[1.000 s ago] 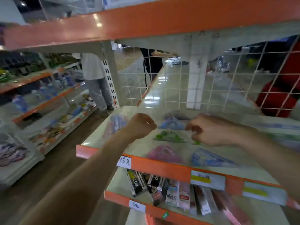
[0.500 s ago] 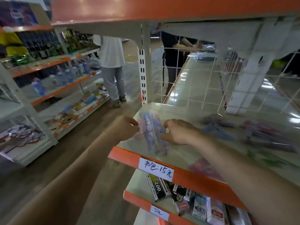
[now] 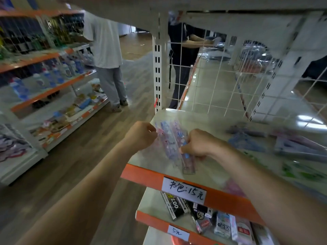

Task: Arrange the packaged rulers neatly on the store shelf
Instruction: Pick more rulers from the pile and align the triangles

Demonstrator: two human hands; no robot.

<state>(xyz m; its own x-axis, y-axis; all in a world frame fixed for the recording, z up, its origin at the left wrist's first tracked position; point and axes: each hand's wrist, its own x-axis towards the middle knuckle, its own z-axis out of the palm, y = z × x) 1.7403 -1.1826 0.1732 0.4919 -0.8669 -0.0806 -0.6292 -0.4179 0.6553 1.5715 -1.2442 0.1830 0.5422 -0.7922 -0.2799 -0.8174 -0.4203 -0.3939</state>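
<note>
Shelf (image 3: 208, 124): bare stretch at mid-depth, behind the ruler packs (image 3: 168, 140).
Front left corner: taken by ruler packs, left grip (image 3: 139, 135) and right grip (image 3: 200, 145).
Right side: crowded with loose packets (image 3: 292, 147).
Back: closed by wire grid (image 3: 221, 82).
Back left corner: upright post (image 3: 158, 68).
Overhead: upper shelf (image 3: 230, 16).
Left: open aisle floor (image 3: 79, 165).

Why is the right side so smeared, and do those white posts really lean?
In the head view, motion blur smears the packets on the right of the shelf, while the price label and the ruler packs pinched by the left hand and right hand read fairly clearly; the wide-angle lens likely tilts the white posts; lights glare off the glossy surface behind the wire mesh.
</note>
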